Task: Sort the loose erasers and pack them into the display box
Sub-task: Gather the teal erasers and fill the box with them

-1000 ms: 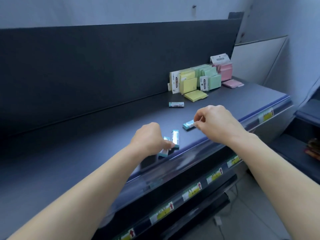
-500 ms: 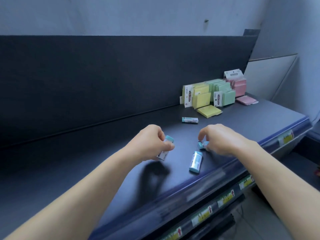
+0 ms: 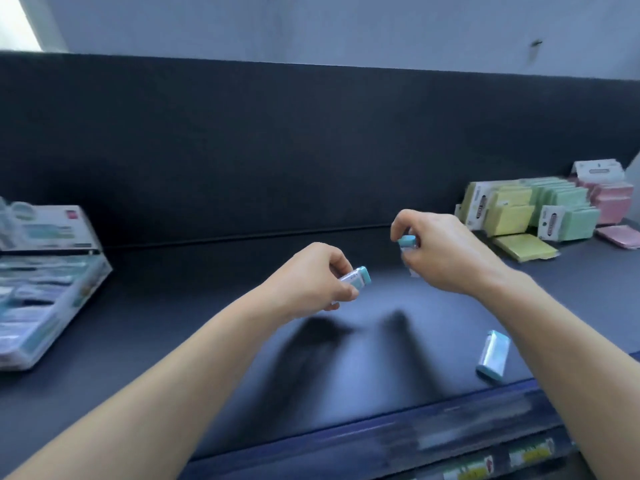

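Display box [image 3: 74, 299] on the dark shelf [image 3: 194, 334], tilted, rows of pale blue erasers inside, details blurred. Well right of the display box, raised off the shelf: left hand [image 3: 311, 275], fingers and thumb curled round a first eraser [image 3: 356, 276], blue end poking out past the thumb. Further right of the box: right hand [image 3: 446, 251], pinching a second eraser [image 3: 407, 242] between fingertips and thumb, blue end up. Hands near each other but apart, not touching. Further still from the box, near the front edge: third eraser [image 3: 493, 355], loose and flat, held by neither hand. Farthest right of the box, against the back panel: stacked sticky-note packs [image 3: 533, 209], yellow, green, pink.
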Tool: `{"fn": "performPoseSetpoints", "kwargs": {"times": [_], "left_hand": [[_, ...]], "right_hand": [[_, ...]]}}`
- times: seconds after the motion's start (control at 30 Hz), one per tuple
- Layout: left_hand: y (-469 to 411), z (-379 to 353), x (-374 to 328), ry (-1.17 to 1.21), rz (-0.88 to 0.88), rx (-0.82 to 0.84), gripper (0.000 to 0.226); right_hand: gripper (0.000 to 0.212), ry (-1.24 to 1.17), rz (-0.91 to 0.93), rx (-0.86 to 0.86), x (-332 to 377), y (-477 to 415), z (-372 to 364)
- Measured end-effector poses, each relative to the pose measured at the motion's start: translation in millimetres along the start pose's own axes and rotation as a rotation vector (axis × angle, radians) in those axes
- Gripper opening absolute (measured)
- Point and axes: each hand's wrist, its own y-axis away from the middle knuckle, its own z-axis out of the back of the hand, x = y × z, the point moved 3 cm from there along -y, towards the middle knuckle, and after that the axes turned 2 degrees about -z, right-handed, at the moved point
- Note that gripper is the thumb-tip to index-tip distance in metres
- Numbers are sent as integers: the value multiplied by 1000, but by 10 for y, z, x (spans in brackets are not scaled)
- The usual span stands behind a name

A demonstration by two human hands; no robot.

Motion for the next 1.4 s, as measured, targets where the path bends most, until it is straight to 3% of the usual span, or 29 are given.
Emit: {"fn": "performPoseSetpoints", "kwargs": {"times": [0.1,0.5,0.87,1.13,1.4], "left_hand": [[198,269,162,-12,56,-160,6],[1434,995,652,-48,331,-672,5],[2033,1539,1165,-43,378,-939,8],[2061,2233,1611,2,293,-956,19],[1843,2552,1868,-18,185,-759,10]], "right_hand": [[13,-115,127,-16,369,-152,-24],[13,-400,589,93,1840,-261,-375],[8,-436,679,125,2695,-204,-702],[16,-380,584,140,3291,-276,-989],[20,-303,388,234,3479,-381,-1261]]}}
